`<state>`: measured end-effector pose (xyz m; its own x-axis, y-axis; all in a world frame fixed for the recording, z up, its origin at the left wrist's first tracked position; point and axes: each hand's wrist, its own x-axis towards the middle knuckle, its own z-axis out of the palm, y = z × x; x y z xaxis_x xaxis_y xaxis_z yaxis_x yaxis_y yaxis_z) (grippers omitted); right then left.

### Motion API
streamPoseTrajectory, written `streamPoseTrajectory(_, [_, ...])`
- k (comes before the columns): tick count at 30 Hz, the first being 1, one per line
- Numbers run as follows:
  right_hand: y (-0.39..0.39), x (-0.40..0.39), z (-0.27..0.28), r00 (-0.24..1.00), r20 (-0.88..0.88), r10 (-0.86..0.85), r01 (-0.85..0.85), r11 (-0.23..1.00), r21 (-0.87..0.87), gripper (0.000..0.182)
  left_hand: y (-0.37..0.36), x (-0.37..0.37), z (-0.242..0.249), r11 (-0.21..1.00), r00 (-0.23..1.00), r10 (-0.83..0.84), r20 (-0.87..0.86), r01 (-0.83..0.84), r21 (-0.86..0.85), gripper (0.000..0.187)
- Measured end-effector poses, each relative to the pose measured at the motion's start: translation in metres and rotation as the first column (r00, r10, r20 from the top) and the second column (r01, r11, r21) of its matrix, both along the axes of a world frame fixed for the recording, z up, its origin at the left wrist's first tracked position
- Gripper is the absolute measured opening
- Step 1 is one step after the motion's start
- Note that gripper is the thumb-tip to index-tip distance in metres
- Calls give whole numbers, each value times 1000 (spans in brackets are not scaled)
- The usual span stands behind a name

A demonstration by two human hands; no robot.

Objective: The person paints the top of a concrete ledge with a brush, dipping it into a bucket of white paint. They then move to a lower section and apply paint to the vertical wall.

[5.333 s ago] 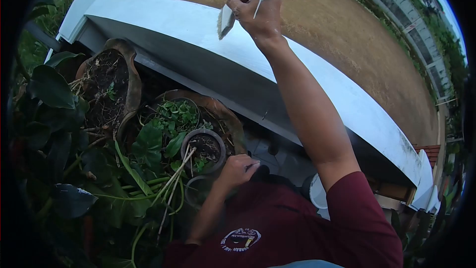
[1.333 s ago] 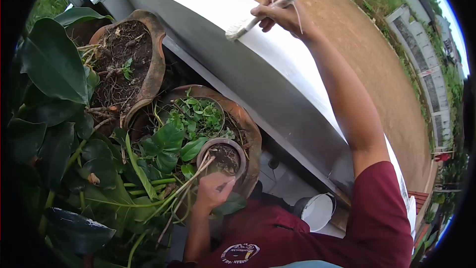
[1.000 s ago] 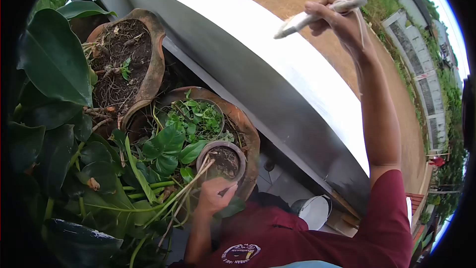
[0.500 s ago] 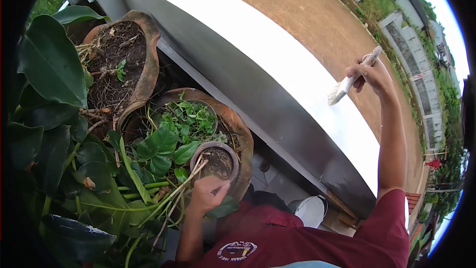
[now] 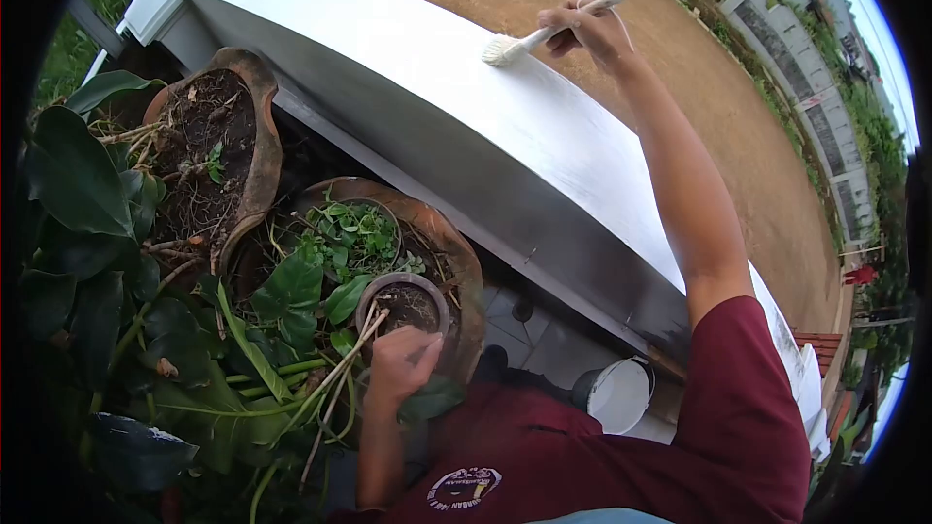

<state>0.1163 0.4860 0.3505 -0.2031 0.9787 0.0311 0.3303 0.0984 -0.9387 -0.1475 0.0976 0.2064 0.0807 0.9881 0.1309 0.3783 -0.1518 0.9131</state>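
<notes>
My right hand (image 5: pixel 589 34) is closed around the pale handle of a paintbrush (image 5: pixel 568 19). The brush's white bristles rest on the white top of a low wall (image 5: pixel 408 49), near its far edge. Down by a small round pot (image 5: pixel 445 315) of soil, my left hand (image 5: pixel 403 361) is curled into a loose fist, with nothing showing in it. Dry plant stems (image 5: pixel 342 369) pass just beside that hand. The small pot sits inside a large clay planter (image 5: pixel 471 281) with green leaves.
A second clay planter (image 5: pixel 264 126) stands further left along the wall. Large dark leaves (image 5: pixel 83 175) fill the left side. Near my body, a bucket (image 5: pixel 619 396) with white inside stands on the tiled floor. Bare brown ground (image 5: pixel 748 204) lies beyond the wall.
My right hand has moved left and away from me along the wall top, carrying the paintbrush, whose handle now lies flatter. My left hand stays beside the small pot. The view has shifted slightly.
</notes>
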Motion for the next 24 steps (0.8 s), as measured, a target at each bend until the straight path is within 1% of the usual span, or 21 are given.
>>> streamPoseTrajectory(3, [-83, 112, 25, 976, 121, -181, 198, 970, -143, 16, -12, -1, -5, 1000, 998, 26, 56, -27, 5, 6])
streamPoseTrajectory(4, [-107, 142, 34, 958, 176, -228, 257, 952, -165, 15, -16, -4, -9, 999, 999, 11, 41, -9, -37, 5])
streamPoseTrajectory(5, [-125, 168, 44, 930, 277, -240, 299, 935, -192, 15, -16, -2, -10, 1000, 999, 9, 49, -7, -30, 5])
streamPoseTrajectory(7, [-148, 183, 74, 839, 471, -273, 387, 908, -162, 15, -20, -3, -10, 999, 999, 16, 48, -15, -29, 6])
streamPoseTrajectory(8, [-141, 176, 82, 848, 472, -241, 333, 935, -121, 17, -19, -1, -12, 999, 998, 19, 58, -17, -31, 6])
streamPoseTrajectory(10, [-127, 160, 87, 868, 463, -182, 233, 971, -54, 19, -17, 2, -14, 999, 998, 11, 62, -8, -51, 7])
streamPoseTrajectory(11, [-118, 126, 88, 890, 425, -166, 176, 984, 14, 21, -17, 3, -12, 999, 999, -3, 51, 5, -54, 7])
streamPoseTrajectory(12, [-108, 77, 85, 910, 386, -150, 124, 988, 92, 24, -14, 5, -10, 998, 999, -17, 41, 20, -53, 7])
streamPoseTrajectory(13, [-95, 35, 76, 947, 313, -67, 5, 981, 195, 27, -11, 8, -7, 998, 999, -33, 32, 34, -50, 8])
streamPoseTrajectory(14, [-75, -6, 64, 966, 258, 22, -103, 947, 304, 27, -8, 10, -4, 999, 999, -35, 36, 36, -29, 8])
streamPoseTrajectory(15, [-60, -52, 58, 967, 237, 89, -177, 907, 381, 28, -6, 12, -2, 999, 999, -38, 36, 38, -10, 8])
streamPoseTrajectory(16, [-42, -98, 45, 987, 82, 139, -160, 904, 397, 31, -5, 13, -1, 999, 999, -40, 36, 40, 6, 8])
streamPoseTrajectory(17, [-23, -140, 35, 982, 2, 189, -172, 892, 418, 33, -5, 13, 1, 999, 998, -41, 36, 41, 20, 8])
streamPoseTrajectory(18, [-17, -176, 31, 977, -20, 210, -183, 890, 419, 34, -3, 12, 5, 999, 999, -47, 7, 47, 23, 8])
streamPoseTrajectory(19, [7, -208, 12, 959, -62, 277, -234, 895, 379, 33, -3, 11, 6, 999, 1000, -25, 0, 25, 29, 8])
streamPoseTrajectory(20, [19, -230, 4, 970, 205, 129, -211, 865, 455, 33, -3, 10, 7, 999, 1000, -7, -10, 8, 34, 8])
streamPoseTrajectory(21, [25, -236, -13, 975, 169, 147, -201, 907, 369, 30, -3, 8, 8, 999, 1000, 7, -20, -6, 40, 8])
streamPoseTrajectory(23, [-1, -194, -14, 953, -20, 303, -291, 930, 226, 28, -7, 3, 9, 998, 999, 33, -19, -32, 60, 7])
streamPoseTrajectory(24, [-12, -166, -15, 960, -6, 280, -273, 940, 206, 27, -11, 0, 9, 997, 999, 50, -6, -50, 62, 7])
